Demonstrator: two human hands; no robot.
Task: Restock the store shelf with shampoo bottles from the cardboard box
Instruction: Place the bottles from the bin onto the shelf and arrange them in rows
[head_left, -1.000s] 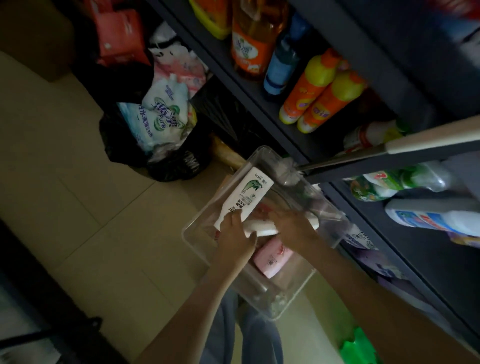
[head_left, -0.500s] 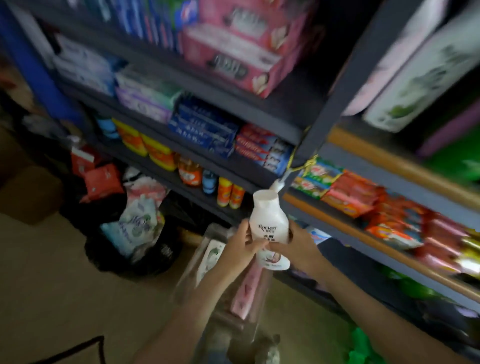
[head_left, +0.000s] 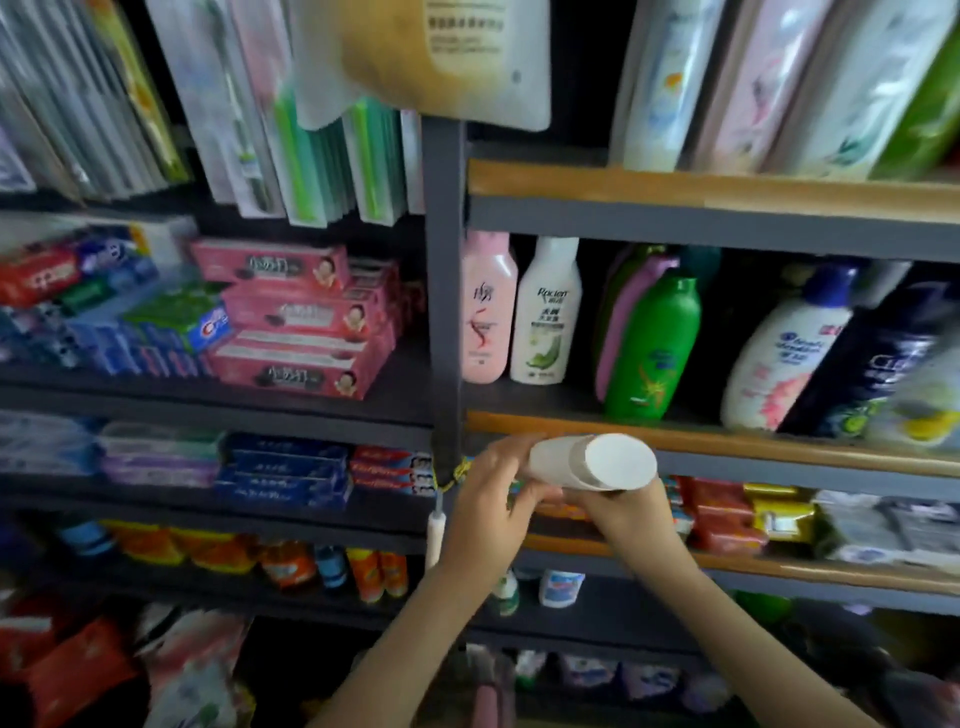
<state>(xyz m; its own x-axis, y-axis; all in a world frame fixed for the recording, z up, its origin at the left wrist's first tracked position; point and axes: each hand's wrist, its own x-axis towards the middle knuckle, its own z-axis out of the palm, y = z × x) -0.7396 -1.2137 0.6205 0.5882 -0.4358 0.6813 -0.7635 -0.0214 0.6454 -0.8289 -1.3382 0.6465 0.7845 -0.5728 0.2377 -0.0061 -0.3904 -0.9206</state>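
A white shampoo bottle (head_left: 597, 462) lies tipped on its side in both my hands, its flat round base turned toward me. My left hand (head_left: 491, 499) grips its far end from the left. My right hand (head_left: 621, 512) holds it from underneath. The bottle sits just below the front edge of the shampoo shelf (head_left: 727, 441). On that shelf stand a pink bottle (head_left: 487, 309), a matching white bottle (head_left: 546, 312), a green bottle (head_left: 652, 348) and further bottles to the right. The container I took the bottle from is barely visible at the bottom edge.
A dark shelf upright (head_left: 442, 291) runs just left of my hands. Toothpaste boxes (head_left: 291, 312) fill the shelves to the left. Soap packs (head_left: 727, 514) sit on the shelf behind my hands. Tall bottles (head_left: 670, 78) stand on the top shelf.
My view has swung up from the clear container on the floor to the shelves. Both hands lifted the white bottle out, raised it and tipped it base-first toward me.
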